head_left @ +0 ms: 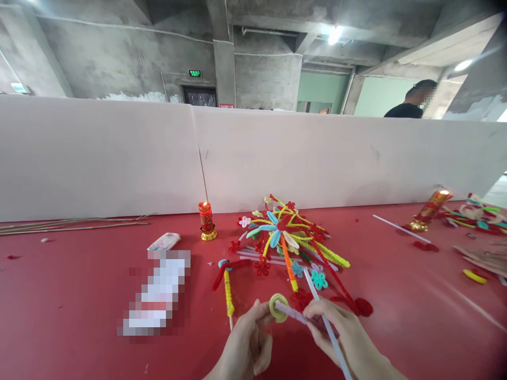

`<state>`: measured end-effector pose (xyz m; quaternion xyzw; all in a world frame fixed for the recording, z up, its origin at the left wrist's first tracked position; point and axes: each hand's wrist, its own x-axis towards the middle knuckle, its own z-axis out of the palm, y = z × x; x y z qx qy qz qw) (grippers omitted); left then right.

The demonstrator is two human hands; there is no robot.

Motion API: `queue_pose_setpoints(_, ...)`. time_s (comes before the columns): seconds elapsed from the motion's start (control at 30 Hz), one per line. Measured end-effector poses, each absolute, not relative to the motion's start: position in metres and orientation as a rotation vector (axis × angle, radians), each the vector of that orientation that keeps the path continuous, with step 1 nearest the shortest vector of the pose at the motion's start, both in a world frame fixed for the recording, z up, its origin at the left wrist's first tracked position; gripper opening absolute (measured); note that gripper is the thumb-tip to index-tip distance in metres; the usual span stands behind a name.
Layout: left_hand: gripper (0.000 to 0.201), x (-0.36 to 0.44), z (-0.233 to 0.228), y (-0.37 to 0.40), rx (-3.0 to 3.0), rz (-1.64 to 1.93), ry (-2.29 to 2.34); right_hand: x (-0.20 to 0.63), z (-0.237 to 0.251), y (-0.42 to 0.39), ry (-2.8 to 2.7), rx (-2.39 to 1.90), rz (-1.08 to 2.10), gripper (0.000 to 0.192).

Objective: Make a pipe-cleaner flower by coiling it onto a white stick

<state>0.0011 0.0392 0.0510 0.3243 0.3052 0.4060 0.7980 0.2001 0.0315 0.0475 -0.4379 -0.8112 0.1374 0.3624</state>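
Note:
My left hand (250, 340) pinches a yellow-green ring (283, 299) between thumb and fingertips; I cannot tell whether it is coiled pipe cleaner. A lilac fuzzy pipe cleaner (293, 313) reaches from the ring to my right hand (346, 332), whose fingers are closed on it. A pale straw-like stick (332, 338) slants across the right hand, its upper end near the flowers. Just beyond both hands lies a heap of pipe-cleaner flowers (282, 224) in red, yellow, blue and orange. Left of it is a yellow-wrapped stem (228, 293) with a red, bent top.
A lit red candle (205, 217) stands behind, left of the heap; another lit candle (431, 208) leans at right. A small packet (164, 241) and a blurred white item (160, 295) lie left. Thin sticks (75, 227) lie along a white partition (317, 163). Beyond it is a person (407, 105).

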Motion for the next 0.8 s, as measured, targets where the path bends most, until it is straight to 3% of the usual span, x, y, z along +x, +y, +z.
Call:
queue_pose_setpoints(0.33,0.037,0.001,0.045,0.042,0.605,0.947,0.634,0.193,0.059,0.027,-2.090,-1.109,0.066,0.013)
queue_pose_setpoints(0.6,0.037,-0.001,0.045,0.044,0.551,0.932,0.576,0.192,0.059,0.028,-2.125,-1.127,0.132,0.014)
queue_pose_setpoints(0.8,0.018,0.002,0.044,0.043,0.627,1.005,0.687,0.191,0.060,0.026,-2.135,-1.064,0.016,0.022)
